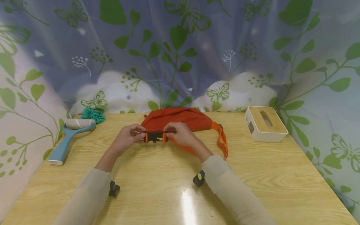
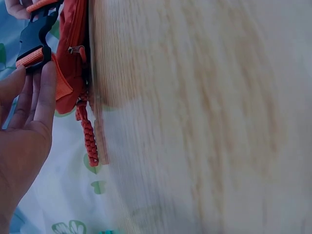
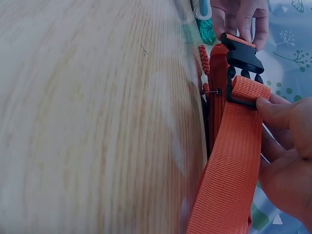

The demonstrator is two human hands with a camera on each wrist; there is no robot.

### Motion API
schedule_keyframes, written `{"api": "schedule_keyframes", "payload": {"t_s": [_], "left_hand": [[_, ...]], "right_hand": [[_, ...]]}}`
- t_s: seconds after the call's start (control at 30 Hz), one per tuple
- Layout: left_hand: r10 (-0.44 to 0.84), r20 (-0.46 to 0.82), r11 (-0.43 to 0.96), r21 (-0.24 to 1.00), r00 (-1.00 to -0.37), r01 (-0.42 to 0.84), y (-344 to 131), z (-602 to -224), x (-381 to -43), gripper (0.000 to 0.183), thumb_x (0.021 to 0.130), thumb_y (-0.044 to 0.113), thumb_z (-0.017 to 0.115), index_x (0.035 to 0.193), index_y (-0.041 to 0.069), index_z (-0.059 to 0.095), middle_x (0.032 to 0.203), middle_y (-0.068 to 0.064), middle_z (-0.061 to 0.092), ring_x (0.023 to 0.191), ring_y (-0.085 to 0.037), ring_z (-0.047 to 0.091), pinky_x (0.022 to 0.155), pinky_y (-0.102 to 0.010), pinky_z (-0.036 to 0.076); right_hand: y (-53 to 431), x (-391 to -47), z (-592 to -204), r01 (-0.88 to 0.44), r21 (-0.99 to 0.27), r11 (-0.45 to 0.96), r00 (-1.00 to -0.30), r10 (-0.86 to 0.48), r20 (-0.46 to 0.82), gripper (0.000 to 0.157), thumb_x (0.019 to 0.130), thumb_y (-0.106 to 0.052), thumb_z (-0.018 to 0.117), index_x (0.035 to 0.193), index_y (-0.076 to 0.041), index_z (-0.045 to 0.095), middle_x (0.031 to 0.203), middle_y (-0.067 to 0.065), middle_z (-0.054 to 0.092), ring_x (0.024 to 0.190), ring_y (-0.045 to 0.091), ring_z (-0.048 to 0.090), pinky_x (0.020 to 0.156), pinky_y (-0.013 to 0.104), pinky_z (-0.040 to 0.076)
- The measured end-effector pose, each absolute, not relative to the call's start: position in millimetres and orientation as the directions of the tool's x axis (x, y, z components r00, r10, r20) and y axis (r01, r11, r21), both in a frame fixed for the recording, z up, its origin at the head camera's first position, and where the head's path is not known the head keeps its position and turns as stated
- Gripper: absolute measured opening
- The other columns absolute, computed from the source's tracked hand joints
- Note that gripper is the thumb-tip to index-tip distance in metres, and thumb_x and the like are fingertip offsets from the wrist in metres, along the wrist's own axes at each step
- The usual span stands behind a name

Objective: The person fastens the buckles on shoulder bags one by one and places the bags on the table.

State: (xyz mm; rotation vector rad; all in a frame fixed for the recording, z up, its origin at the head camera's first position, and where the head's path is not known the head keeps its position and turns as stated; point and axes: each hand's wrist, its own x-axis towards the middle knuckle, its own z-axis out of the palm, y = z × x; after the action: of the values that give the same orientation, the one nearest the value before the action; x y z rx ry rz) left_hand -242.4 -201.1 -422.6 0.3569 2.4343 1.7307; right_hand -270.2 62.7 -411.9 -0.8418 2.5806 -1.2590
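A red waist bag (image 1: 180, 118) lies at the back of the table, its orange strap (image 3: 226, 161) running from the right end to a black side-release buckle. My left hand (image 1: 127, 138) pinches the socket half (image 3: 245, 56) by its webbing end between thumb and fingers. Opposite it, my right hand (image 1: 181, 134) pinches the prong half (image 3: 231, 92) at its strap bar. The prong tips sit at the socket's mouth, with a gap showing between the two bodies. In the left wrist view, a red braided zipper pull (image 2: 88, 139) hangs from the bag's end.
At the left lies a blue-handled lint roller (image 1: 67, 136), with a teal bundle of cord (image 1: 93, 115) behind it. A white tissue box (image 1: 265, 125) with a wooden lid stands at the back right. Patterned curtain (image 1: 180, 62) borders the wooden table (image 1: 157, 187).
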Motion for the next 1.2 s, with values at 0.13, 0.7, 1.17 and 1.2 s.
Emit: {"api": "schedule_keyframes", "payload": {"t_s": [0.13,0.7,1.17,1.2], "left_hand": [[0.268,0.033,0.303,0.946,-0.963,0.116,-201,-423,-243,0.019,0.101,0.001,0.06,0.119,-0.008,0.061,0.115,-0.022,0.061,0.102,-0.03,0.065,0.088,-0.044,0.058],[0.269,0.044,0.3,0.945,-0.962,0.127,-202,-424,-245,0.021,0.101,0.002,0.061,0.12,-0.008,0.061,0.117,-0.022,0.06,0.099,-0.027,0.065,0.086,-0.042,0.059],[0.267,0.032,0.302,0.946,-0.963,0.115,-201,-423,-246,0.021,0.101,0.002,0.061,0.12,-0.007,0.061,0.115,-0.022,0.061,0.098,-0.028,0.065,0.088,-0.045,0.059],[0.268,0.032,0.303,0.946,-0.963,0.116,-201,-423,-246,0.021,0.101,0.002,0.061,0.12,-0.007,0.061,0.115,-0.022,0.061,0.098,-0.028,0.065,0.088,-0.045,0.059]], "right_hand": [[61,-269,-411,-0.424,-0.763,0.487,-0.828,-0.551,0.108,0.015,0.099,-0.009,0.067,0.113,-0.009,0.071,0.114,0.003,0.069,0.113,0.02,0.064,0.096,0.033,0.052],[63,-271,-413,-0.392,-0.785,0.479,-0.833,-0.547,0.083,0.014,0.101,-0.012,0.065,0.114,-0.01,0.07,0.116,0.002,0.068,0.115,0.019,0.063,0.096,0.034,0.052],[70,-272,-409,-0.391,-0.785,0.48,-0.825,-0.56,0.068,0.016,0.101,-0.009,0.064,0.116,-0.008,0.07,0.119,0.005,0.068,0.116,0.022,0.063,0.097,0.035,0.052],[70,-272,-409,-0.392,-0.785,0.479,-0.825,-0.561,0.069,0.016,0.101,-0.009,0.064,0.116,-0.009,0.07,0.119,0.005,0.068,0.116,0.022,0.063,0.097,0.035,0.052]]}}
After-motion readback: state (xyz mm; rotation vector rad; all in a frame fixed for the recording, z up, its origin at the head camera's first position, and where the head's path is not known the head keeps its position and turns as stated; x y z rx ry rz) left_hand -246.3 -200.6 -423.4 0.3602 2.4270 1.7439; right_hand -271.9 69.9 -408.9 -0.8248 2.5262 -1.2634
